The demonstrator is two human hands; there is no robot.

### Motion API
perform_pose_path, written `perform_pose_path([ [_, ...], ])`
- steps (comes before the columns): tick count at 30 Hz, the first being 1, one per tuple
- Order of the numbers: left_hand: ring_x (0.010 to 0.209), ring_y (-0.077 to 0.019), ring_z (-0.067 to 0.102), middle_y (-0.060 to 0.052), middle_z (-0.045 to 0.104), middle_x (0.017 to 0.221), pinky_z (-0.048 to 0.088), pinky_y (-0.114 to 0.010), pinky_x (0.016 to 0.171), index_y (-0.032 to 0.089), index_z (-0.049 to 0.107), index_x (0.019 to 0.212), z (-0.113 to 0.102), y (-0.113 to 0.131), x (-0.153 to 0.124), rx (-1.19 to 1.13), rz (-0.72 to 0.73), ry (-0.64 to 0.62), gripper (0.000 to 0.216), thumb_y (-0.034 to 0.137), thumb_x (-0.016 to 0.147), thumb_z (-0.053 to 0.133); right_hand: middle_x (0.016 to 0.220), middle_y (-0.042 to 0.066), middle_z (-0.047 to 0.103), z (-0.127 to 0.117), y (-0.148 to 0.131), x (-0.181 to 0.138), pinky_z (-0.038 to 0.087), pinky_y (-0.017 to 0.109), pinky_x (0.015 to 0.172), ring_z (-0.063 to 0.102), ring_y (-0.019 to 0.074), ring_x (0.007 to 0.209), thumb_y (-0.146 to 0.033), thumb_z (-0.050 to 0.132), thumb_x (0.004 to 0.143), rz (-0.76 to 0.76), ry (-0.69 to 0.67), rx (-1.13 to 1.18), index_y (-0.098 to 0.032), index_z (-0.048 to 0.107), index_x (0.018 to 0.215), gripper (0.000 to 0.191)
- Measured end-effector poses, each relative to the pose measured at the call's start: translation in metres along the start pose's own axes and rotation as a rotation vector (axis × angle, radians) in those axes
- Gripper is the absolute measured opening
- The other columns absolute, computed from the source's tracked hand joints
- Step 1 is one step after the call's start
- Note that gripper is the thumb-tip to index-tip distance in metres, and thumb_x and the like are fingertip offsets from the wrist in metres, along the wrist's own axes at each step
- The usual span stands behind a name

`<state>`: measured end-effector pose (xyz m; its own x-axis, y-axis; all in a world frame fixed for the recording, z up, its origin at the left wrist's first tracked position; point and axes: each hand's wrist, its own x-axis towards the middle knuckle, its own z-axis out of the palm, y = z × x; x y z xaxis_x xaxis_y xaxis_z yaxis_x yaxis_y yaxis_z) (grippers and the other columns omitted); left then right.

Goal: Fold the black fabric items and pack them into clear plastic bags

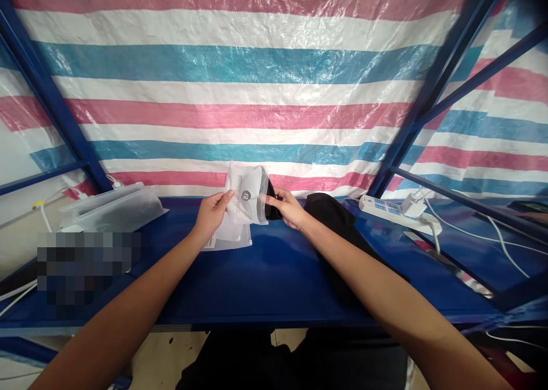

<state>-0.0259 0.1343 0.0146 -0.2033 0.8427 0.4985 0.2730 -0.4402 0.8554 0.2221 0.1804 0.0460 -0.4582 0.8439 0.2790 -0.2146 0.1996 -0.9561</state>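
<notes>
Between my hands, above the blue table, is a frosted zip bag [247,196] with a printed logo. My left hand [213,212] pinches the bag's left edge, thumb on the front. At the bag's right-hand opening, my right hand [289,208] grips a folded black cloth item [272,202], its thumb lying over the bag's edge. Part of the black item seems to be inside the bag; its kind cannot be made out. Below the held bag, more frosted zip bags [233,241] lie on the table. To the right of my right hand lies a black garment-like cloth [331,218], partly behind my forearm.
A blue table [265,287] spans the front, with blue metal frame posts [402,133] at both sides. More frosted bags [115,210] lie at the left, near a blurred patch. At the right are a white power strip [385,207] and cables. A striped tarp [257,93] hangs behind.
</notes>
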Motion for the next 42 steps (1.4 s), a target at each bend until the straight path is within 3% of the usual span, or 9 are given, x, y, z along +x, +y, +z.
perform_pose_path([
  [4, 0.059, -0.0165, 0.057, 0.002, 0.061, 0.063, 0.041, -0.026, 0.051, 0.021, 0.068, 0.074, -0.013, -0.001, 0.006, 0.063, -0.005, 0.151, 0.051, 0.066, 0.098, 0.069, 0.092, 0.004, 0.083, -0.019, -0.007, 0.000, 0.063, 0.029, 0.065, 0.078, 0.0220, 0.078, -0.039, 0.088, 0.077, 0.114, -0.006, 0.016, -0.019, 0.079, 0.105, 0.035],
  [8, 0.067, -0.0177, 0.064, 0.000, 0.072, 0.078, 0.047, -0.026, 0.059, 0.022, 0.071, 0.090, -0.024, -0.010, 0.012, -0.024, -0.032, 0.168, 0.043, 0.064, 0.092, 0.079, 0.070, 0.002, 0.075, -0.040, -0.005, 0.000, 0.057, 0.027, 0.049, 0.072, 0.0210, 0.060, -0.039, 0.085, 0.079, 0.230, -0.021, -0.110, -0.019, 0.076, 0.099, 0.030],
  [16, 0.064, -0.0155, 0.063, 0.001, 0.073, 0.082, 0.045, -0.024, 0.056, 0.024, 0.066, 0.100, -0.029, -0.014, 0.018, -0.136, -0.092, 0.206, 0.042, 0.061, 0.088, 0.083, 0.087, 0.016, 0.082, -0.046, -0.003, -0.001, 0.070, 0.039, 0.064, 0.081, 0.0300, 0.076, -0.042, 0.063, 0.085, 0.448, -0.153, 0.178, -0.015, 0.069, 0.106, 0.034],
  [23, 0.057, -0.0155, 0.061, 0.004, 0.067, 0.074, 0.044, -0.025, 0.050, 0.026, 0.060, 0.105, -0.027, -0.020, 0.017, -0.129, -0.109, 0.249, 0.040, 0.058, 0.091, 0.078, 0.119, 0.021, 0.081, -0.043, -0.013, -0.002, 0.068, 0.034, 0.058, 0.082, 0.0352, 0.103, -0.043, 0.053, 0.094, 0.326, -0.172, 0.388, -0.012, 0.065, 0.127, 0.047],
  [27, 0.082, -0.0209, 0.076, -0.003, 0.080, 0.100, 0.059, -0.029, 0.067, 0.026, 0.057, 0.132, -0.028, -0.017, 0.018, -0.186, -0.080, 0.268, 0.054, 0.053, 0.091, 0.080, 0.123, 0.018, 0.080, -0.047, -0.012, 0.002, 0.069, 0.029, 0.061, 0.082, 0.0288, 0.102, -0.052, 0.053, 0.105, 0.279, -0.026, 0.501, -0.016, 0.063, 0.133, 0.047],
  [30, 0.109, -0.0263, 0.078, -0.010, 0.078, 0.129, 0.064, -0.034, 0.082, 0.028, 0.052, 0.154, -0.025, -0.008, 0.017, -0.266, -0.046, 0.211, 0.074, 0.047, 0.089, 0.083, 0.126, 0.019, 0.080, -0.052, -0.008, 0.002, 0.069, 0.027, 0.064, 0.082, 0.0260, 0.102, -0.056, 0.052, 0.110, 0.295, -0.036, 0.525, -0.014, 0.062, 0.138, 0.052],
  [35, 0.132, -0.0344, 0.069, -0.014, 0.058, 0.164, 0.063, -0.039, 0.093, 0.029, 0.063, 0.155, -0.017, 0.005, 0.009, -0.299, -0.073, 0.073, 0.078, 0.046, 0.084, 0.090, 0.134, 0.017, 0.078, -0.052, 0.002, -0.002, 0.070, 0.033, 0.064, 0.083, 0.0288, 0.098, -0.049, 0.080, 0.095, 0.333, -0.278, 0.376, -0.020, 0.059, 0.151, 0.066],
  [39, 0.123, -0.0319, 0.072, -0.011, 0.071, 0.147, 0.060, -0.041, 0.098, 0.029, 0.067, 0.153, -0.013, 0.008, 0.006, -0.344, -0.115, 0.028, 0.082, 0.047, 0.078, 0.096, 0.143, 0.012, 0.076, -0.051, 0.007, -0.004, 0.070, 0.031, 0.083, 0.082, 0.0253, 0.107, -0.039, 0.096, 0.079, 0.417, -0.411, 0.205, -0.024, 0.070, 0.146, 0.073],
  [42, 0.122, -0.0297, 0.072, -0.010, 0.079, 0.129, 0.057, -0.041, 0.106, 0.023, 0.080, 0.132, -0.013, 0.007, 0.008, -0.449, -0.124, 0.074, 0.064, 0.046, 0.075, 0.099, 0.138, 0.011, 0.078, -0.048, 0.005, -0.005, 0.066, 0.022, 0.087, 0.081, 0.0213, 0.109, -0.037, 0.099, 0.076, 0.500, -0.507, 0.054, -0.022, 0.075, 0.141, 0.071],
])
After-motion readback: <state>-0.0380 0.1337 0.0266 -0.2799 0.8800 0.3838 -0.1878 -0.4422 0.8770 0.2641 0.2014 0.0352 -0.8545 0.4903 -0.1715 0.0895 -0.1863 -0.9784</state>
